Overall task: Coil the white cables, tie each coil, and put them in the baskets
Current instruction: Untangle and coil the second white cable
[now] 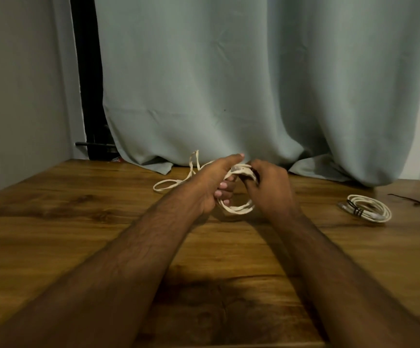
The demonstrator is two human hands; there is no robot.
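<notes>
A white cable hangs as a small coil between both hands above the wooden table. My left hand grips the coil, its fingers curled through the loops. My right hand pinches the strands at the coil's top. The loose tail of this cable trails left onto the table and loops up behind my left hand. A second white cable coil, bound with a dark tie, lies flat on the table at the right. No basket is in view.
A thin dark tie lies on the table beyond the finished coil at the far right. A grey-green curtain drapes onto the table's back edge. A grey wall stands at the left.
</notes>
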